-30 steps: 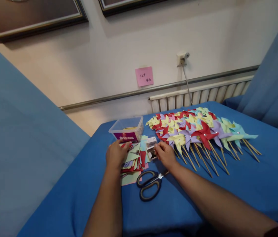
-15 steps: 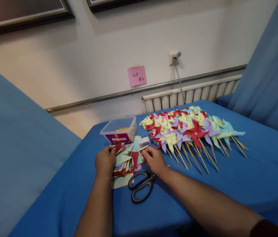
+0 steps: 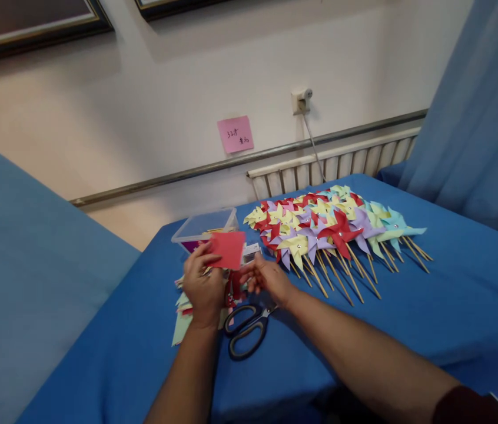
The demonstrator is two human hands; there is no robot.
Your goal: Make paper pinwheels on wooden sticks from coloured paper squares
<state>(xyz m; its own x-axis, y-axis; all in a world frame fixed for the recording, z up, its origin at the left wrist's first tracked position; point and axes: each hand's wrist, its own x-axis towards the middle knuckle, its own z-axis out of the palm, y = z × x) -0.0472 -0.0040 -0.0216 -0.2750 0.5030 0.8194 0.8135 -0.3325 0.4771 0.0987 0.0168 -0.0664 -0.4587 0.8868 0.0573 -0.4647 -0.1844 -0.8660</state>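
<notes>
A flat red sheet of paper [image 3: 228,250] is gripped along its left side by my left hand [image 3: 205,291], held up over the coloured paper. My right hand [image 3: 271,280] is just below the sheet's lower right corner, its fingers apart and holding nothing. Beneath both hands is a pile of cut coloured paper [image 3: 235,285], partly hidden, with a pale green sheet [image 3: 181,330] poking out at the lower left. Scissors with black handles [image 3: 245,341] lie on the blue cloth in front. Behind my right hand stands a small white box [image 3: 251,250].
Behind the red sheet is a clear plastic box [image 3: 205,222], with thin yellowish sticks inside. To the right, many finished paper pinwheels [image 3: 319,229] on wooden sticks are heaped on the blue tablecloth [image 3: 408,318]. A radiator [image 3: 341,168] runs along the wall.
My left hand has lifted a red paper sheet off the pile and moved right with it. My right hand has opened from a pinch. The view has shifted slightly.
</notes>
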